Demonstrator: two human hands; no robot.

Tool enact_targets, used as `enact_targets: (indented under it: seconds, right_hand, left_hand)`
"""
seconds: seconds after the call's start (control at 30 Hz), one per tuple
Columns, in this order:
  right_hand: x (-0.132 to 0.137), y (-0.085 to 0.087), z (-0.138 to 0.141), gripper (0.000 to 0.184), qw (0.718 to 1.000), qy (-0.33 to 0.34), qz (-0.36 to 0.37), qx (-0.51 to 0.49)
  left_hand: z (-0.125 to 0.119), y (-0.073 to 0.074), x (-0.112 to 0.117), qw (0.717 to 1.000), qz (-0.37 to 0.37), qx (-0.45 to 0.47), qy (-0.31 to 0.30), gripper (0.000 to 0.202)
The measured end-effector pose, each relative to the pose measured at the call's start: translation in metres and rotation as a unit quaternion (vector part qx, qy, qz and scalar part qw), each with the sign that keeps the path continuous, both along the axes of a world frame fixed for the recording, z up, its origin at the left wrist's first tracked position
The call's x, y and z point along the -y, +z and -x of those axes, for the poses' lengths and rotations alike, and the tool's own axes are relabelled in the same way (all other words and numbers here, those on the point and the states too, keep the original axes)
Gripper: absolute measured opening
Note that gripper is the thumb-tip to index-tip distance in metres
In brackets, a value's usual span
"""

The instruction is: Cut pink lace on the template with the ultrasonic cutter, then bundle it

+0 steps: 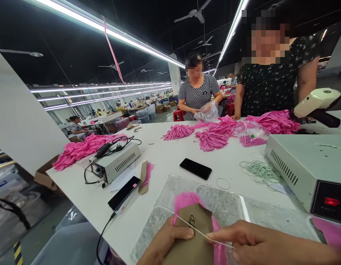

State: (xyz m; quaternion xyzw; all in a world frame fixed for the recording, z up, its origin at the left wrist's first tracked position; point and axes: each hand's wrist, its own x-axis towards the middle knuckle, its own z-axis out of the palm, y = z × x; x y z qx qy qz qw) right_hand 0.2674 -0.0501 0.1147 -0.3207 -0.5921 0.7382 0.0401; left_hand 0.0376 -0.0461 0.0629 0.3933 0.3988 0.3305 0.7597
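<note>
My left hand (166, 239) grips a brown cardboard piece (194, 235) with a bundle of pink fabric (187, 200) sticking out behind it. My right hand (253, 244) pinches a thin pale rubber band (203, 233) stretched across the cardboard. Both hands are at the bottom edge of the view, above a clear plastic sheet (228, 206) on the white table (165, 154).
A black phone (195, 169) lies mid-table, another phone (124, 193) on a cable nearer left. A grey electrical box (115, 163) sits left, a larger one (305, 165) right. Loose rubber bands (260, 171) and pink fabric piles (214, 134) lie beyond. Two people stand across the table.
</note>
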Motion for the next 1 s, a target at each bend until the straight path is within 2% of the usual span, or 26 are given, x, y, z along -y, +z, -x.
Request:
enact_targets:
  seconds: [0.1,0.17,0.23,0.3,0.4,0.53,0.63,0.73,0.87,1.0]
  right_hand:
    - [0.007,0.013,0.014,0.042,0.989,0.03,-0.144,0.011]
    - [0.009,0.015,0.018,0.035,0.972,0.033,-0.234,-0.002]
    - [0.008,0.006,0.013,0.032,0.957,-0.004,-0.289,-0.018]
    - [0.004,-0.009,0.002,0.03,0.956,-0.071,-0.282,-0.032]
    - [-0.007,-0.03,-0.012,0.031,0.96,-0.153,-0.225,-0.069]
    - [-0.024,-0.039,-0.009,0.021,0.962,-0.133,-0.229,-0.061]
    - [-0.041,-0.038,-0.009,0.027,0.953,-0.147,-0.262,-0.041]
    - [-0.068,-0.046,-0.023,0.038,0.93,-0.19,-0.315,0.018]
    - [-0.116,-0.074,-0.045,0.024,0.876,-0.246,-0.37,0.188]
    - [-0.144,-0.099,-0.052,0.029,0.835,-0.235,-0.394,0.303]
  left_hand:
    - [-0.013,-0.002,0.0,0.999,-0.022,-0.025,-0.011,0.041]
    - [-0.013,0.001,0.001,0.999,-0.036,-0.024,-0.014,0.042]
    - [-0.003,0.005,0.002,0.999,-0.036,0.0,0.006,0.047]
    - [0.012,0.005,0.001,0.998,-0.019,0.03,0.046,0.055]
    - [0.029,-0.002,-0.002,0.994,0.018,0.055,0.093,0.062]
    - [0.023,-0.012,-0.007,0.986,0.046,0.08,0.137,0.067]
    - [0.013,-0.011,-0.012,0.983,0.045,0.09,0.153,0.069]
    - [0.014,-0.004,-0.019,0.977,0.049,0.085,0.187,0.063]
    - [0.024,0.003,-0.026,0.971,0.046,0.079,0.219,0.065]
    - [0.028,0.0,-0.029,0.965,0.06,0.091,0.237,0.065]
